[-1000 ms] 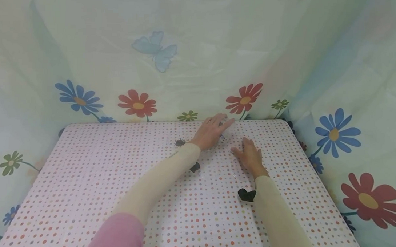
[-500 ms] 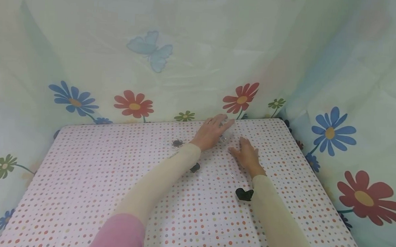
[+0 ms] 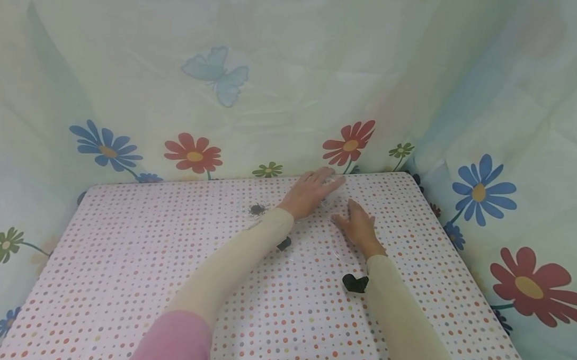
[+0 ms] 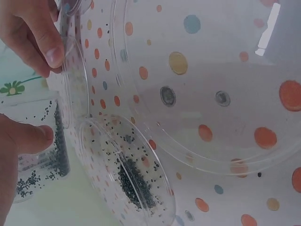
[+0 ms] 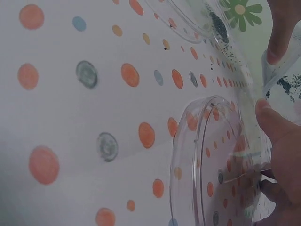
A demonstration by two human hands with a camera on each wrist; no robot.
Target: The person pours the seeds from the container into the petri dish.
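Observation:
My left hand (image 3: 309, 194) grips a clear plastic container (image 4: 33, 113) holding small black beads, at the table's far edge. The container is tilted in the left wrist view, and its beads gather along one side. My right hand (image 3: 358, 230) is close by on the right; its thumb and fingers hold the edge of a clear round dish (image 4: 77, 94). A second clear dish (image 4: 162, 176) with a heap of black beads lies left of my left hand. The hands partly hide the container and the held dish in the head view.
Nearer on the table lies a large clear round dish (image 4: 211, 117). Another transparent dish (image 5: 186, 169) shows in the right wrist view. A few loose beads dot the spotted tablecloth (image 3: 137, 280). A flowered curtain (image 3: 282, 95) hangs behind the table.
The head view has shifted a little. Both hands stay almost in place beside each other, with the left hand's fingers slightly changed.

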